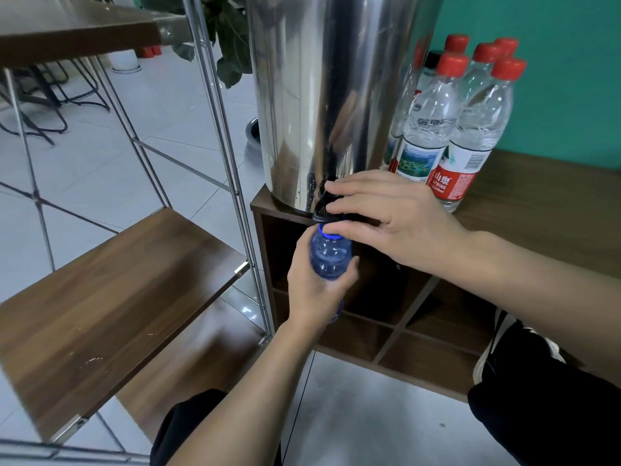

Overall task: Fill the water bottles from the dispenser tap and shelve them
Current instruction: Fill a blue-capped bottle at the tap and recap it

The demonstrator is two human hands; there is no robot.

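A tall steel dispenser (322, 95) stands on the corner of a brown cabinet (537, 223). Its black tap (325, 203) sticks out at the bottom front. My right hand (393, 220) grips the tap, fingers over its top and thumb below. My left hand (316, 290) holds a blue transparent bottle (330, 253) upright, its open mouth right under the tap. My fingers hide the lower part of the bottle. Several clear bottles with red caps (433, 116) stand on the cabinet to the right of the dispenser.
A metal-framed rack with wooden shelves (111, 297) stands to the left, with another shelf (74, 25) higher up. The cabinet has open cubbies (403, 317) below the tap. My knees in dark trousers and a shoe (504, 344) are at the bottom.
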